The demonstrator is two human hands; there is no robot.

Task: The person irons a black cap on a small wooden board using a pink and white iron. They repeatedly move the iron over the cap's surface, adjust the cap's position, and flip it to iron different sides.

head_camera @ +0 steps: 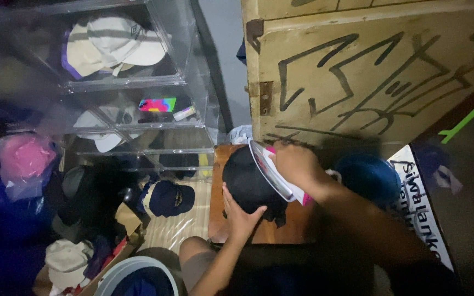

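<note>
My right hand [298,163] grips a white and pink clothes iron [270,171], tilted with its metal soleplate against a black cap [246,183]. My left hand [241,215] presses on the near side of the black cap, fingers spread over the cloth. The cap rests on a small wooden board [289,227] on the floor, right in front of me.
A clear plastic drawer unit [193,82] with white caps and a colourful phone stands at the left. A navy cap [167,198] lies beside the board. A painted wooden door [368,71] rises ahead. Blue round thing [370,176] at right; piled clothes and caps at left.
</note>
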